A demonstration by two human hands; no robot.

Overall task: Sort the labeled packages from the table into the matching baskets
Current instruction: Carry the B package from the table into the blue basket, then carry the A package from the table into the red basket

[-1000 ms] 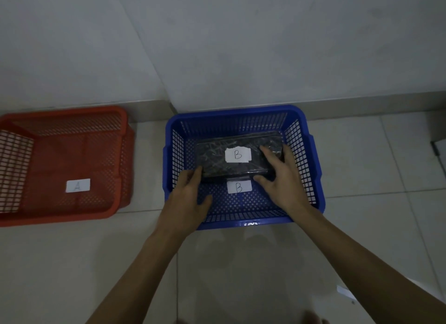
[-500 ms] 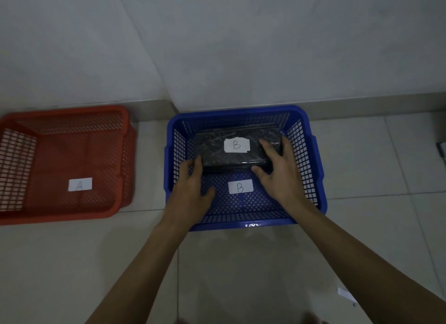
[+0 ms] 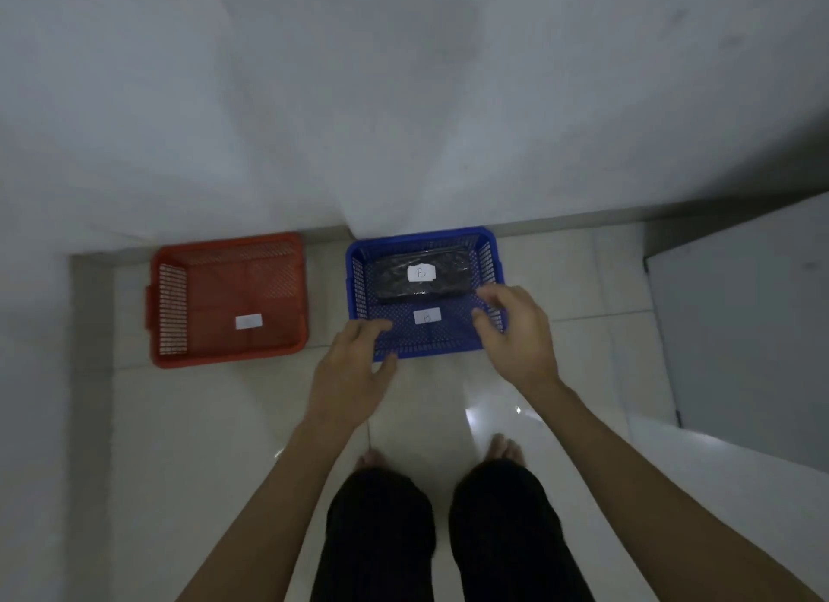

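Package: the package (image 3: 424, 276) marked B lies in the far half of the blue basket (image 3: 488, 248), long axis left to right.
Hands: left hand (image 3: 354, 368) and right hand (image 3: 516, 332) are on the near side of the package, apart from it.
Fingers: loose and spread, they hold nothing.
Nearer hand: the right one, over the basket's right near corner.
Red basket (image 3: 157, 296): to the left, no package inside.
Next: probably the hands go for another package; none is visible.
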